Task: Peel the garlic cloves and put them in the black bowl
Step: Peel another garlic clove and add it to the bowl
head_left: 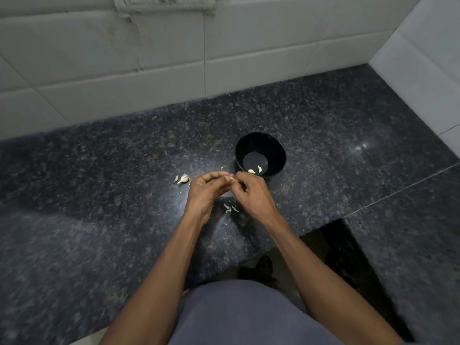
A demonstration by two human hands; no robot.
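Pinching a garlic clove [231, 180] between them, the left hand [207, 189] and right hand [251, 192] meet fingertip to fingertip above the dark counter [99, 170], fingers of both curled around the clove, which is mostly hidden. Just beyond the right hand sits the black bowl [260, 154] with two peeled cloves [255, 170] in its bottom. Left of the grip lie unpeeled cloves [183, 179]; below it, between the wrists, lie bits of peel [230, 208].

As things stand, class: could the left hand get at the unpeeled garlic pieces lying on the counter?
Probably yes: the garlic pieces lie just beside the left hand with nothing between, though it is busy pinching a clove.
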